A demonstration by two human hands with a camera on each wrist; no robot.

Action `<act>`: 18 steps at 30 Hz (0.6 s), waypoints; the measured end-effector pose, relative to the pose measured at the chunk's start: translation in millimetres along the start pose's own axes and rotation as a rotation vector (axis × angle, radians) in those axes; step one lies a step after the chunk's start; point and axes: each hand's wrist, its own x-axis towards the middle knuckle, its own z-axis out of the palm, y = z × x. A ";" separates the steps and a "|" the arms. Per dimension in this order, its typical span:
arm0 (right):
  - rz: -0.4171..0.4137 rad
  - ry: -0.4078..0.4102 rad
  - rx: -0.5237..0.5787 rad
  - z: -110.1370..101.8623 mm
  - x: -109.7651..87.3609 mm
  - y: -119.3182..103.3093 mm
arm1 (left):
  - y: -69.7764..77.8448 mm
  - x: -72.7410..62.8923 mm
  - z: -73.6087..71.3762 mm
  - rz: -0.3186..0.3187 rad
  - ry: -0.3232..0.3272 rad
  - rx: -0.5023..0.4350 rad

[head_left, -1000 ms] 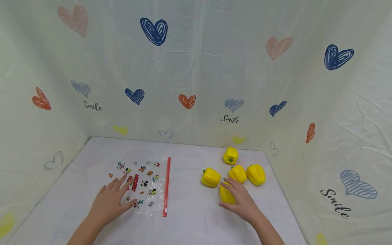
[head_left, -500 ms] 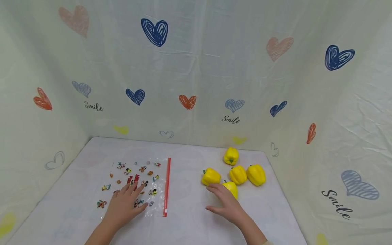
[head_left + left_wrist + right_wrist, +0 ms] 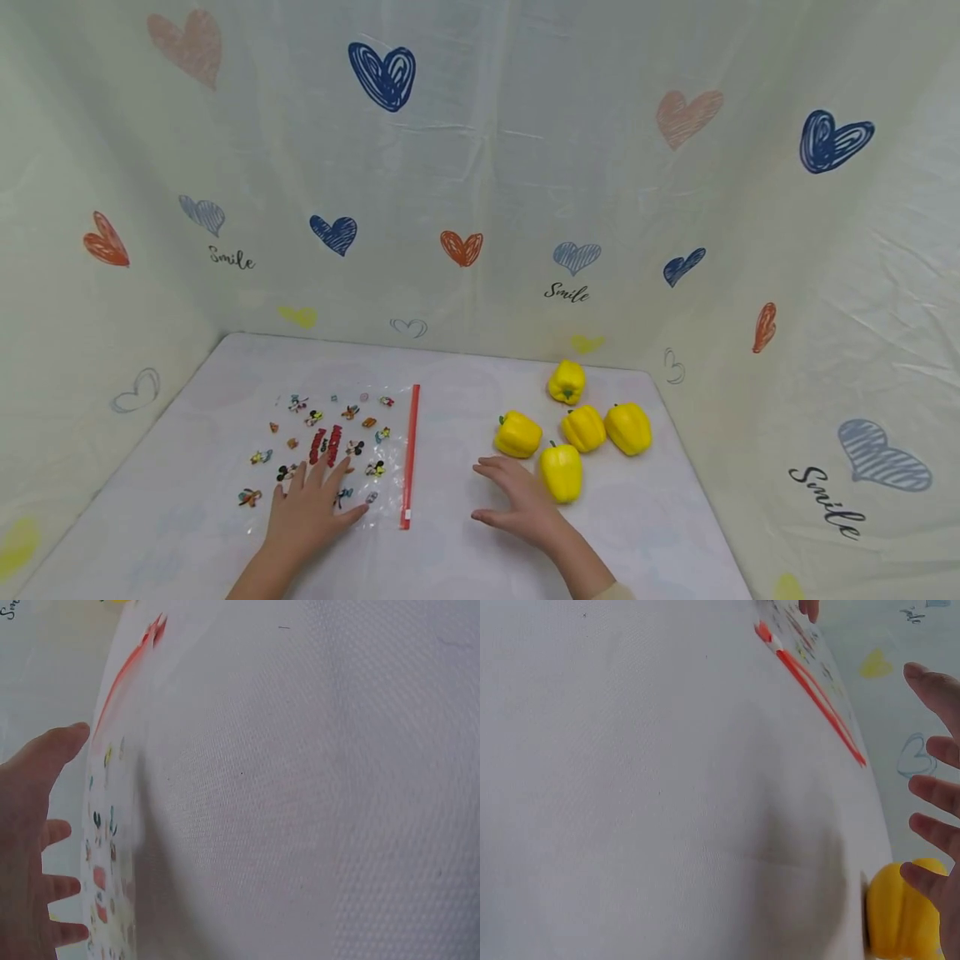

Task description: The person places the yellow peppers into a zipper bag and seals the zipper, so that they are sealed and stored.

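My left hand [image 3: 306, 515] is spread over the lower part of a clear zip bag [image 3: 390, 492] printed with small cartoon figures. The bag lies flat, its red zip strip [image 3: 411, 450] toward the right. In the left wrist view the fingers of the left hand [image 3: 30, 847] are apart and hold nothing. My right hand [image 3: 521, 504] has its fingers extended, just left of the nearest yellow bell pepper [image 3: 562, 473]. In the right wrist view nothing is between the fingers of the right hand [image 3: 939, 802], and a yellow pepper [image 3: 900, 911] shows beyond them.
Several more yellow bell peppers stand on the right side: one at the left [image 3: 517, 434], one at the back [image 3: 567, 382], and two side by side, a middle pepper [image 3: 583, 428] and a right pepper [image 3: 628, 428]. A white cloth [image 3: 450, 383] covers the table; a heart-printed curtain [image 3: 480, 167] surrounds it.
The right hand has come off the nearest pepper and moved left, leaving that pepper standing in full view. The left hand has shifted right and nearer across the bag.
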 end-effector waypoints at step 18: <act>-0.023 -0.028 0.110 20.2 37.5 -10.2 | -1.2 8.7 12.1 0.030 -0.045 0.019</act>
